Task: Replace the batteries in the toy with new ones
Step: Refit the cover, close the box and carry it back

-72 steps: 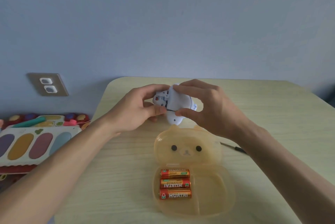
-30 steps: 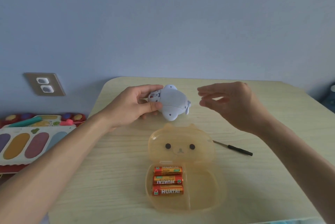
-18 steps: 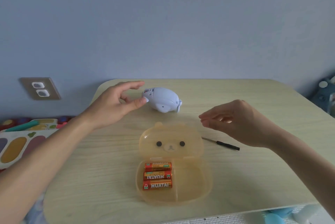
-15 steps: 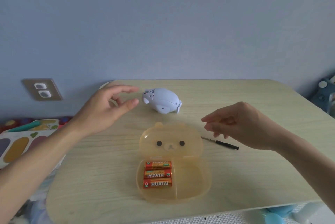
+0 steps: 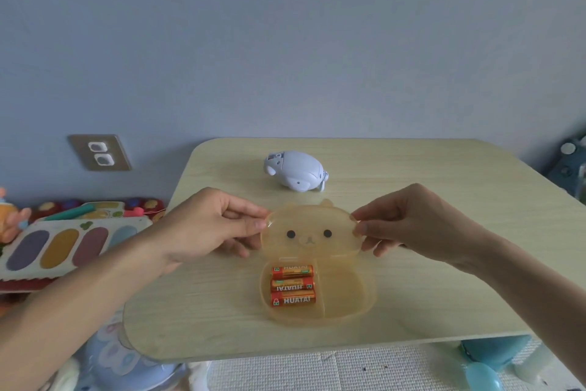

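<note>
both hands pinching the bear-face lid (image 5: 310,233) of the orange case mid-frame, left hand (image 5: 207,226) fingers on its left edge, right hand (image 5: 412,221) on the right, three HUATAI batteries (image 5: 292,285) in the tray's left compartment below, white toy (image 5: 295,170) sitting on the bench (image 5: 444,187) just above the lid

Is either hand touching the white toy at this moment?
Apart. The head view shows the white toy alone on the table, bare tabletop between it and both hands; the left hand and right hand pinch the bear-face lid instead.
</note>
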